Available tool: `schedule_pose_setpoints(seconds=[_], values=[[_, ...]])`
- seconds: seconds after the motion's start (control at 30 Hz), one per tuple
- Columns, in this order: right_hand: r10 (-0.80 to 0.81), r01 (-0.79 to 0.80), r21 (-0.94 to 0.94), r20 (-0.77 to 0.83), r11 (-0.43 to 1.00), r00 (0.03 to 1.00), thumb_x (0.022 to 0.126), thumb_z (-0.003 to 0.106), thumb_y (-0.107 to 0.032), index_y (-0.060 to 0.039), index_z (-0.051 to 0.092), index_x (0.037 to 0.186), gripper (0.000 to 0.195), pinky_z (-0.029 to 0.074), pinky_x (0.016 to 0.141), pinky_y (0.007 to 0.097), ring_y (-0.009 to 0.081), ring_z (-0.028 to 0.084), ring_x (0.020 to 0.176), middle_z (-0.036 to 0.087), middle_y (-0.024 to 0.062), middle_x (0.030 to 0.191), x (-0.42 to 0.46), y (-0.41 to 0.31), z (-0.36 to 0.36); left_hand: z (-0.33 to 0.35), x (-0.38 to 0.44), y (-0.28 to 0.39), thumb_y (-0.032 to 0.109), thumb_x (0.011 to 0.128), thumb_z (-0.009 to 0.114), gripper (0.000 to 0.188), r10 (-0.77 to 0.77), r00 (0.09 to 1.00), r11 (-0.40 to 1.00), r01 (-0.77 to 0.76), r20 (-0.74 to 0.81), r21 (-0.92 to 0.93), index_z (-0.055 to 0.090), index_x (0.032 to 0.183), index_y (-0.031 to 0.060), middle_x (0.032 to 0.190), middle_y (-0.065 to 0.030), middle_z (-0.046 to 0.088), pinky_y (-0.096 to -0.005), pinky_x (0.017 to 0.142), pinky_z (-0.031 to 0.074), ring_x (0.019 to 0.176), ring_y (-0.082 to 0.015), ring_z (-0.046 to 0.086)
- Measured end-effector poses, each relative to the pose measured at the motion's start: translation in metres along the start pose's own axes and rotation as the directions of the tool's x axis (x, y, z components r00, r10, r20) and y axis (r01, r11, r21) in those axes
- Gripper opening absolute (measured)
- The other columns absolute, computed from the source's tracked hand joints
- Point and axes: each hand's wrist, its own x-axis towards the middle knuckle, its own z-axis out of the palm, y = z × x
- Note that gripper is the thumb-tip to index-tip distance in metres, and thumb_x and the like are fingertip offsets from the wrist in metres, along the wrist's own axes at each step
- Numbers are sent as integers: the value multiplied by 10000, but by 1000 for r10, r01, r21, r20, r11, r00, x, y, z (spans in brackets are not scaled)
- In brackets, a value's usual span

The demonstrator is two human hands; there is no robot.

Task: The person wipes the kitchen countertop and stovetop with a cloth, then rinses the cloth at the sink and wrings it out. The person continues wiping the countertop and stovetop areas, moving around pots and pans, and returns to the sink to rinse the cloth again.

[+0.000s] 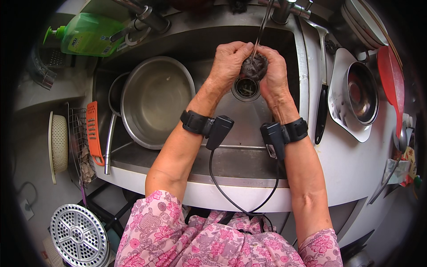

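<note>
Both hands meet over the right part of a stainless steel sink (213,163), under a running faucet (283,11). A dark, wet scouring pad (255,66) is held between them, and the stream of water lands on it. My left hand (230,60) grips its left side, thumb on top; my right hand (275,70) grips its right side. Just below the pad lies the sink drain (247,88). Left of my forearms, a large steel pot (156,103) with cloudy water in it stands in the sink beside a handled pan (116,96).
An orange grater (93,130) leans at the sink's left edge. Behind it stands a green soap bottle (90,35). To the right lie a black-handled spatula (322,100), a white tray (340,86) with a metal bowl (362,93), and a red spoon (392,76). Cables hang between my wrists.
</note>
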Motion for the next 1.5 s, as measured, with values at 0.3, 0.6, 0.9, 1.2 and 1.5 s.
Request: schedule_pose_setpoints(seconds=[0.3, 0.6, 0.9, 1.2, 1.5], values=[[306, -304, -44, 66, 952, 950, 977, 491, -292, -67, 545, 1057, 245, 507, 627, 356, 163, 586, 809, 612, 39, 909, -7, -8, 6, 2, -1, 6, 9, 809, 617, 195, 182, 983, 979, -178, -30, 99, 664, 997, -19, 954, -47, 667, -271, 750, 482, 837, -126, 592], [106, -126, -244, -95, 962, 990, 934, 565, -205, -25, 567, 853, 197, 324, 425, 247, 83, 411, 498, 500, 8, 669, 2, 9, -4, 7, 1, -21, 97, 899, 581, 128, 504, 864, 656, -378, -6, 653, 596, 872, -28, 764, -129, 619, -320, 622, 471, 681, -227, 590], [-72, 72, -346, 14, 936, 997, 937, 573, -316, -73, 597, 767, 297, 242, 359, 213, 47, 373, 402, 499, -46, 594, -9, 9, 11, 1, 3, -7, 204, 926, 586, 271, 212, 959, 875, -100, -190, 473, 628, 796, -30, 663, -60, 623, -270, 553, 446, 598, -112, 537], [146, -133, -104, 130, 986, 981, 914, 520, -198, -78, 630, 938, 164, 526, 779, 356, 173, 635, 828, 656, 29, 891, 17, 10, -25, 11, -1, -6, 223, 917, 591, 330, 177, 980, 977, -163, -97, 138, 592, 1116, -41, 978, -50, 629, -240, 828, 434, 909, -104, 552], [223, -201, -159, 133, 967, 966, 881, 577, -69, 3, 610, 985, 131, 514, 605, 288, 144, 618, 712, 630, 62, 848, -4, 10, 1, 11, 1, -19, 428, 965, 435, 614, 416, 901, 742, -256, -125, 620, 421, 1294, -89, 1242, -255, 501, -381, 1008, 352, 1167, -352, 481]])
